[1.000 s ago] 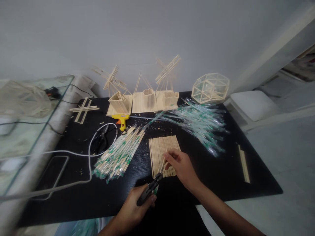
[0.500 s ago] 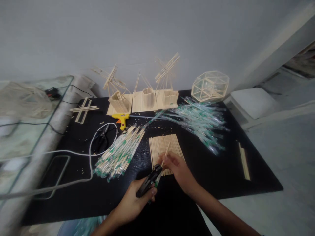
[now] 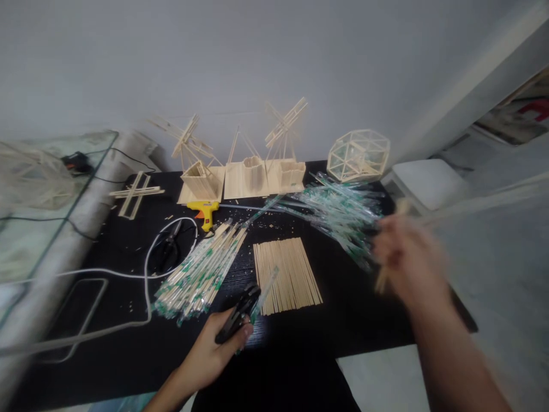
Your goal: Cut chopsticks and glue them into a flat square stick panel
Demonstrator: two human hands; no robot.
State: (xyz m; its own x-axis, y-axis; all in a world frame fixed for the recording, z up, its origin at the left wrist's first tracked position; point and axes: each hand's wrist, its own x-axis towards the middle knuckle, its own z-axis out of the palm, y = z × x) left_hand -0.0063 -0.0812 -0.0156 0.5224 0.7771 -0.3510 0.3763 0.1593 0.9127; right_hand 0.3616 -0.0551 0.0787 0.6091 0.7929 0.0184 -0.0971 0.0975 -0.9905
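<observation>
My left hand (image 3: pixel 223 340) is closed around a black hand tool (image 3: pixel 238 313) whose exact kind I cannot make out. The same hand holds a clear and green plastic wrapper (image 3: pixel 269 287), which points up and away from me. Over the table's right side, my right hand (image 3: pixel 403 257), smeared by motion, is closed on wooden chopsticks (image 3: pixel 381 280); their ends stick out above and below the fingers. A flat row of bare chopsticks (image 3: pixel 287 274) lies between the hands. Left of it is a pile of wrapped chopsticks (image 3: pixel 201 274).
Empty wrappers (image 3: pixel 343 206) are heaped at the back right. A yellow glue gun (image 3: pixel 206 212), scissors (image 3: pixel 169 249) and a white cable (image 3: pixel 148 286) lie on the left. Small stick-built windmills (image 3: pixel 199 180) and a faceted frame (image 3: pixel 360 154) stand along the wall.
My right hand has moved from the chopstick row far to the right, carrying chopsticks. My left hand keeps the black tool, and the wrapper now shows extended from it.
</observation>
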